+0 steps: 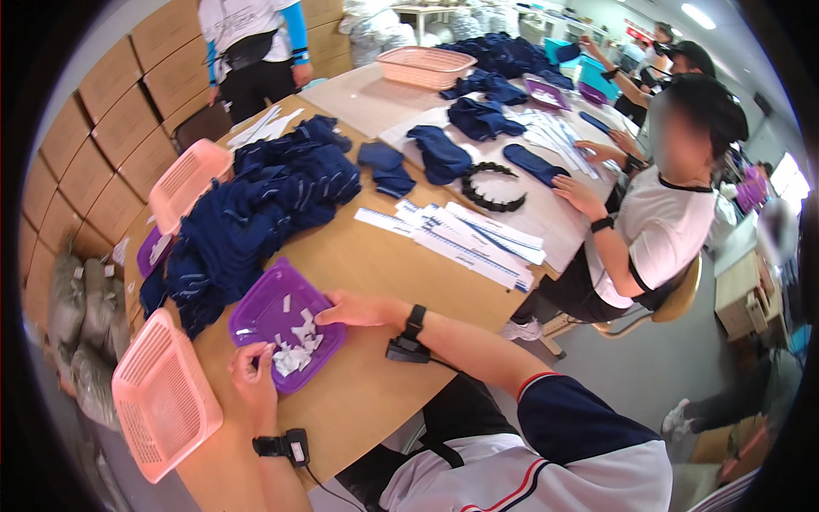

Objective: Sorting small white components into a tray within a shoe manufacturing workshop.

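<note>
A purple plastic basket (281,320) sits tilted on the tan table in front of me, with small white slips (294,358) heaped at its near end. My right hand (363,309) grips the basket's right rim, thumb reaching over the inside. At the near left rim is my left hand (253,375), its fingers curled and pinched together beside the slips. Whatever it pinches is too small to make out. Just beyond the basket lies a large pile of dark blue fabric pieces (264,200).
Pink baskets (162,397) stand along the table's left edge. Printed white strips (465,243) and a black braided headband (493,189) lie ahead to the right. A co-worker's hand (580,196) touches a blue fabric piece (533,162). Cardboard boxes (128,124) are stacked at left.
</note>
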Available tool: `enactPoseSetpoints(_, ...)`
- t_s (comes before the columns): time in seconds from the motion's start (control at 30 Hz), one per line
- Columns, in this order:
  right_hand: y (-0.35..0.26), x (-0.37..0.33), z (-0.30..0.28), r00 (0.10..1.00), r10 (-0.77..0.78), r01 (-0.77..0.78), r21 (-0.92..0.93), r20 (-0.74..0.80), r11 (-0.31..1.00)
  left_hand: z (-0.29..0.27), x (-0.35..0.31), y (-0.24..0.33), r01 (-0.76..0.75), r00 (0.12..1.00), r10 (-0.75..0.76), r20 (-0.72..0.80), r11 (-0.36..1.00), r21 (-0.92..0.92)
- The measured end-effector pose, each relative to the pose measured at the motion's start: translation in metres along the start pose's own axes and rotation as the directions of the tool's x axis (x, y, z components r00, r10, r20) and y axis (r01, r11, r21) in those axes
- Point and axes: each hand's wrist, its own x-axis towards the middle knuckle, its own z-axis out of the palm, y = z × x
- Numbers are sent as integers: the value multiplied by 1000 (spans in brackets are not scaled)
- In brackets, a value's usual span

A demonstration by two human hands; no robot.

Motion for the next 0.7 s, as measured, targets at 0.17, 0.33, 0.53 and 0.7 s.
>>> enactPoseSetpoints(0.17,1,2,1,997,-34,32,31,68,999,1,2,-4,48,998,-53,-35,990,-130)
enactPoseSetpoints(0.33,11,3,-2,998,-58,57,42,21,998,5,4,-5,-16,1000,15,-12,993,-118)
enactPoseSetpoints(0.53,23,23,12,989,-111,95,155,95,983,-23,-10,46,-66,996,77,-53,983,174)
enactPoseSetpoints(0.7,25,15,-5,997,-71,68,229,4,971,70,21,84,-192,973,192,127,981,-11)
